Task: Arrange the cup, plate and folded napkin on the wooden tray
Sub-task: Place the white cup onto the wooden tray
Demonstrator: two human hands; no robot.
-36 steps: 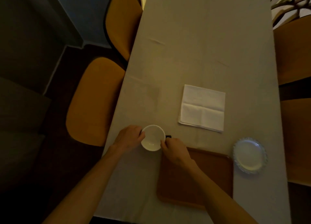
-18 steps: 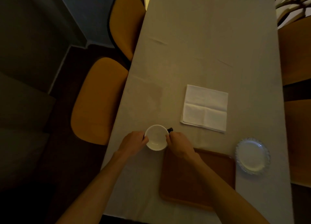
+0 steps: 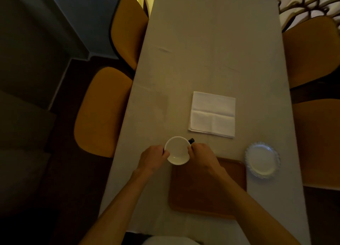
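A white cup (image 3: 177,150) with a dark handle at its upper right is held between both hands, at the far left corner of the wooden tray (image 3: 198,195). My left hand (image 3: 153,157) grips its left side and my right hand (image 3: 201,155) grips its right side by the handle. Whether the cup rests on the cloth or is lifted, I cannot tell. A folded white napkin (image 3: 213,114) lies on the tablecloth beyond the tray. To the right of the tray sits a small white plate (image 3: 262,160) with a beaded rim. The tray holds nothing.
The long table (image 3: 211,42) wears a pale cloth. Mustard chairs stand on the left (image 3: 102,110) and the right (image 3: 316,141). The table's left edge runs close to my left hand.
The cup, held by both hands, has shifted a little to the right, toward the tray's far left corner. Napkin and plate lie as before.
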